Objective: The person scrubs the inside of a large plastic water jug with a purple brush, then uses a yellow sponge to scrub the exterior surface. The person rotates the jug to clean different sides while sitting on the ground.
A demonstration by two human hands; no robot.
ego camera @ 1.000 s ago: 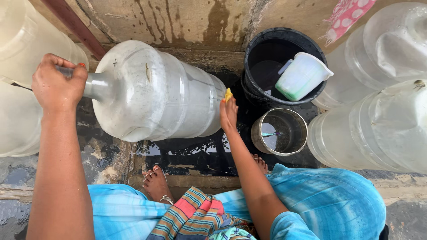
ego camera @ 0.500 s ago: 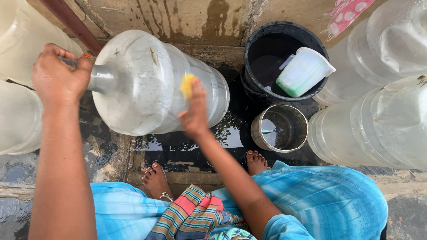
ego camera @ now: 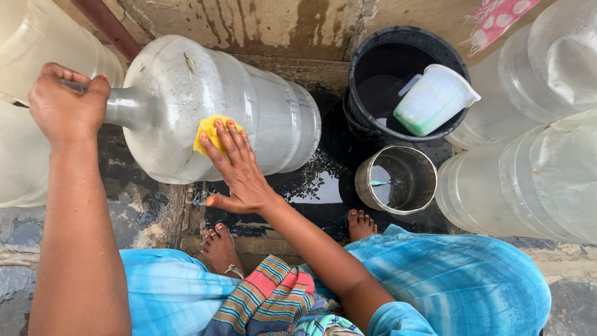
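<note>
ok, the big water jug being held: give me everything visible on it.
The large water jug is translucent, cloudy-white plastic with ribbed rings round its body and scuffed, wet-looking patches. It lies on its side above dark wet ground, neck pointing left. The left hand grips the narrow neck, hiding the mouth; whether it is capped cannot be told. The right hand presses a yellow sponge flat against the shoulder. Its base end sits close to the black bucket; contact there is unclear.

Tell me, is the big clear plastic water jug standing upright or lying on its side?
On its side. The big clear plastic water jug lies level, its neck gripped by the left hand, while the right hand presses a yellow sponge on it.
</note>
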